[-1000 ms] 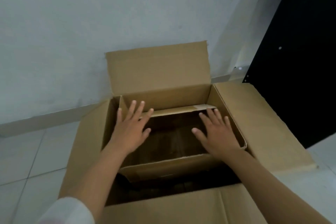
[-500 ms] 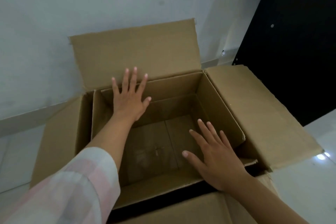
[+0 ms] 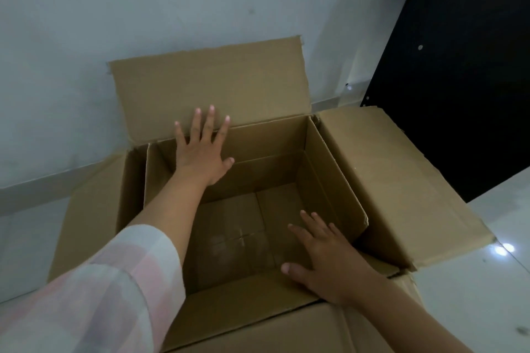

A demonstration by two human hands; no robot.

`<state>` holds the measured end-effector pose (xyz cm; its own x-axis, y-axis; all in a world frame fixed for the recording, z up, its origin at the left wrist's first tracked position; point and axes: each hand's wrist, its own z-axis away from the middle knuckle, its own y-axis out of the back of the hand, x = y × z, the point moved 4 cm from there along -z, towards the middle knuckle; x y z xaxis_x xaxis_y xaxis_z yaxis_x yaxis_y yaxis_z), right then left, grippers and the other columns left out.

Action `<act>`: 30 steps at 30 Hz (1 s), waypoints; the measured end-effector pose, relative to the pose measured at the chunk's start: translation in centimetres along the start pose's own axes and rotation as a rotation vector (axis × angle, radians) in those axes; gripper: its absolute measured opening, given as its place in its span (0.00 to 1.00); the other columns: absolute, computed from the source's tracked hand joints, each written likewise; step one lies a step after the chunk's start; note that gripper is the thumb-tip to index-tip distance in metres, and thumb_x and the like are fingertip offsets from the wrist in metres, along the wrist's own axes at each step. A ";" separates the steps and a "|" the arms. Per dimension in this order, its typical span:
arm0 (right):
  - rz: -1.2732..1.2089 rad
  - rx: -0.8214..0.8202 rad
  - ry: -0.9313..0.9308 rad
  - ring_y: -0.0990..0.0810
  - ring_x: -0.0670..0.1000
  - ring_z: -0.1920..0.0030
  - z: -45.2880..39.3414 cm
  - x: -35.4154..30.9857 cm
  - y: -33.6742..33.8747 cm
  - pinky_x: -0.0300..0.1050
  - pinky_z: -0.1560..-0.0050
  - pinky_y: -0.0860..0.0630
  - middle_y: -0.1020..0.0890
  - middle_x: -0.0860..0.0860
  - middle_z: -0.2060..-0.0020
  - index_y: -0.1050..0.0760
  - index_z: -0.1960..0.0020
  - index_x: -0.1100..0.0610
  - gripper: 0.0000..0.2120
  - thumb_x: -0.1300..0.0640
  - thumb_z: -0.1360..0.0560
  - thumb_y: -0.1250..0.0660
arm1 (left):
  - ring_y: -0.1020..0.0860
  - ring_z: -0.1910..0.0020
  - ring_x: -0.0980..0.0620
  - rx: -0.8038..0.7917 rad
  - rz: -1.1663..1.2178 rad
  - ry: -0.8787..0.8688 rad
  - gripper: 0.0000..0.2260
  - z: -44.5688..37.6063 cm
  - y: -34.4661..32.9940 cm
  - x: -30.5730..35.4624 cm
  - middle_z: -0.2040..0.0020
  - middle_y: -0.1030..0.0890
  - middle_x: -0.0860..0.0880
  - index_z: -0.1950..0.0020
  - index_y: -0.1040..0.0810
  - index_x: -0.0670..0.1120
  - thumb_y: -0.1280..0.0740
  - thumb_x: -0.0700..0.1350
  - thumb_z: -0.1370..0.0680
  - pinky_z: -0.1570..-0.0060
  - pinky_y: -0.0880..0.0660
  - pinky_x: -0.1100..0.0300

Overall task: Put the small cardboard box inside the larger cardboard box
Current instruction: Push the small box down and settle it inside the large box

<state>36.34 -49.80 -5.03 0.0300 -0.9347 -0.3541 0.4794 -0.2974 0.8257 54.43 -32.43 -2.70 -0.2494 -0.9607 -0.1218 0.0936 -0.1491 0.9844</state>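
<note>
1. The small box (image 3: 229, 223) sat inside the large box (image 3: 401, 189), open at the top, its bare floor showing and its left wall just inside the large box's left wall.
2. The left hand (image 3: 202, 149) lay flat against the far side, its fingers (image 3: 210, 120) spread wide and reaching up onto the large box's upright rear flap (image 3: 209, 89); it gripped nothing.
3. The right hand (image 3: 324, 258) rested over the small box's near right corner, fingers (image 3: 308, 216) splayed and pointing inward, palm down, also closed on nothing.
4. A pink-and-white checked sleeve (image 3: 86, 295) covered the left forearm; the right forearm was bare.
5. The large box's right flap (image 3: 401, 189) lay folded outward, and its near flap (image 3: 286, 332) ran across the bottom edge of the view.
6. The boxes stood on a pale tiled floor (image 3: 473, 295) by a light wall (image 3: 172, 3), with a black panel (image 3: 459, 66) at the right.
</note>
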 end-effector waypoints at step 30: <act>-0.010 0.589 -0.377 0.64 0.58 0.26 4.7 3.4 1.2 0.62 0.29 0.66 0.58 0.55 0.24 0.57 0.26 0.49 0.39 0.30 0.32 0.61 | 0.64 0.27 0.49 0.054 0.802 0.389 0.46 21.4 -3.4 -5.1 0.26 0.68 0.51 0.32 0.67 0.62 0.61 0.79 0.45 0.31 0.54 0.39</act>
<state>32.90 -54.30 -3.16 -0.3297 -0.9034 -0.2743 -0.0802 -0.2627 0.9615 34.75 -22.04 -2.68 0.2173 -0.7845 0.5808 0.0516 0.6035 0.7957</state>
